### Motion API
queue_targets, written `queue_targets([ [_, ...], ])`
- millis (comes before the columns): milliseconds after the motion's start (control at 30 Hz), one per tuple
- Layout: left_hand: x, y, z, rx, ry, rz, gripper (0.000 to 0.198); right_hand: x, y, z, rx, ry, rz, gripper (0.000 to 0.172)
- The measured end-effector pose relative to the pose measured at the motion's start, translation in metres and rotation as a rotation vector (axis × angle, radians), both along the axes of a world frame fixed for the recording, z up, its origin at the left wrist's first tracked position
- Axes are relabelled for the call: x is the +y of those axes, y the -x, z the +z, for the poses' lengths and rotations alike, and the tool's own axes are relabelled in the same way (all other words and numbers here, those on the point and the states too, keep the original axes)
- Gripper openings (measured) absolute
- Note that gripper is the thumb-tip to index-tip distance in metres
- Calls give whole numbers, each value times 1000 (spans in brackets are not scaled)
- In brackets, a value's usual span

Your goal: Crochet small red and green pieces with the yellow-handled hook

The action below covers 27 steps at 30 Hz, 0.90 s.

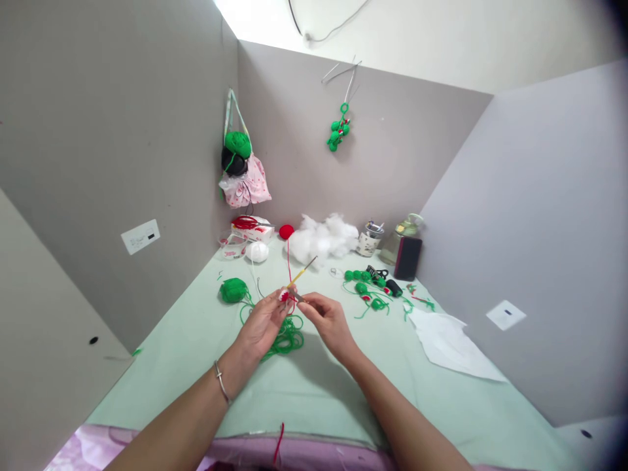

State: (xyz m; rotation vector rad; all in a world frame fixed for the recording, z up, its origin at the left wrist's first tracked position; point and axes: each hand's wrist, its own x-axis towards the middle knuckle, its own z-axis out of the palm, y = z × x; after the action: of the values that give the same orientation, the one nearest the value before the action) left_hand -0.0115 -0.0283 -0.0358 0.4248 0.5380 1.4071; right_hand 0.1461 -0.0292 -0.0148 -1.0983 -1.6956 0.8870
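My left hand (261, 325) pinches a small red and white crochet piece (284, 296) between thumb and fingers. A crochet hook (300, 273) with a yellow handle and dark shaft juts up and to the right from that hand. My right hand (327, 320) is closed close beside it, its fingertips on a small thin grey tool (297, 296) whose kind I cannot make out. Red yarn (288, 261) runs from the piece back to a red yarn ball (286, 231). Loose green yarn (287, 337) lies tangled under the hands.
A green yarn ball (234, 290) and white yarn ball (257, 251) sit left. White stuffing (321, 239), a pen cup (369, 241) and a dark phone-like slab (408, 258) stand behind. Green crocheted balls (362, 288) and white paper (454, 343) lie right. Red-handled scissors (245, 223) rest on a box.
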Motion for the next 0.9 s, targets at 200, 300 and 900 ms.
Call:
queue_targets([
  [200,-1,7,9,106,-6,70,12,12,-50,13,-80,-39,-163,39],
  [300,-9,6,17,203,-50,107,10,3,-53,17,-96,-84,-222,50],
  [900,-103,-8,46,489,-181,-135,34,-105,1,19,411,-129,-79,5],
])
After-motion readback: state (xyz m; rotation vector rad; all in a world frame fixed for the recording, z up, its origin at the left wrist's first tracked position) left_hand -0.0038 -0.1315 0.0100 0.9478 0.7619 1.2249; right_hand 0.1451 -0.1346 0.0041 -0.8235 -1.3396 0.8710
